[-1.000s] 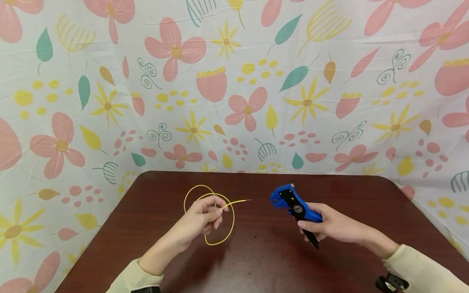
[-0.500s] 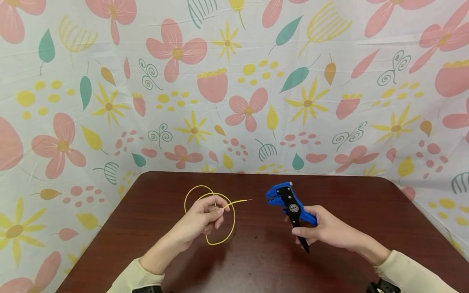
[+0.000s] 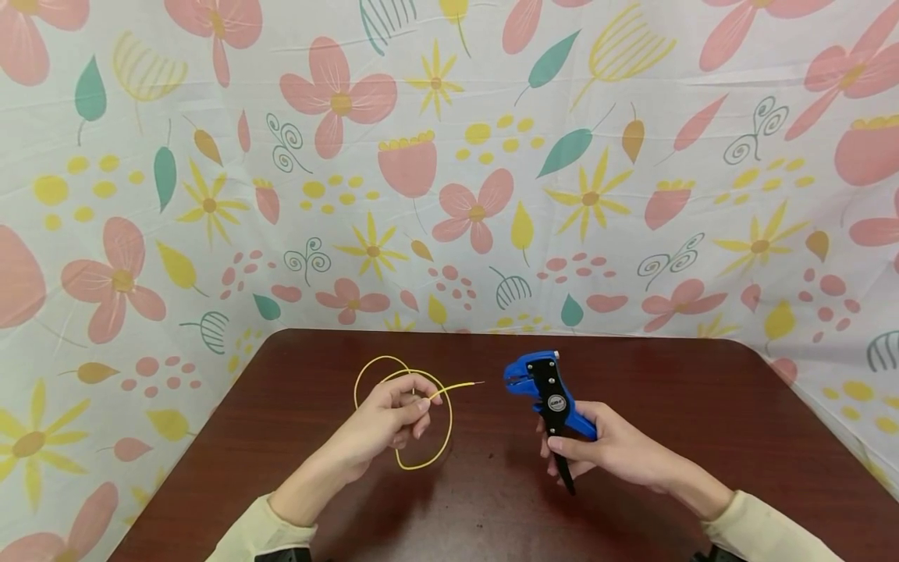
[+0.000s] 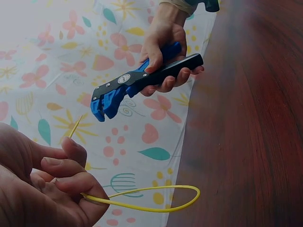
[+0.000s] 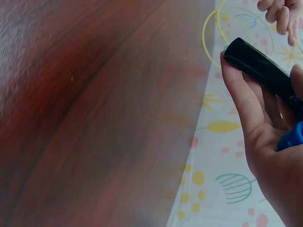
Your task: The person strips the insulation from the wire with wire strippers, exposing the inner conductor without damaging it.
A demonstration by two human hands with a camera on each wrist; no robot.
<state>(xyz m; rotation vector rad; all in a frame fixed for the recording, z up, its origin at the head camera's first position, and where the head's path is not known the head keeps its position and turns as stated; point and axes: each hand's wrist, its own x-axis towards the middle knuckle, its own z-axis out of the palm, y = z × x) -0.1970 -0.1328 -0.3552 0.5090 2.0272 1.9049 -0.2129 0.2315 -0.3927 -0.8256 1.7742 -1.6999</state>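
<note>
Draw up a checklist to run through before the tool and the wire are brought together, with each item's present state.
1. Wire secured: ok. The left hand pinches the yellow wire near one end.
2. Tool secured: ok. The right hand grips the blue-and-black tool by its handles.
3. Tool's jaws apart: ok. A gap shows between them in the left wrist view.
4. Wire end inside the jaws: not ok. It points toward them but stops short.
5. Wire's loop away from the tool: ok. It hangs by the left hand.
6. Condition of the wire's tip: cannot tell; too small.
</note>
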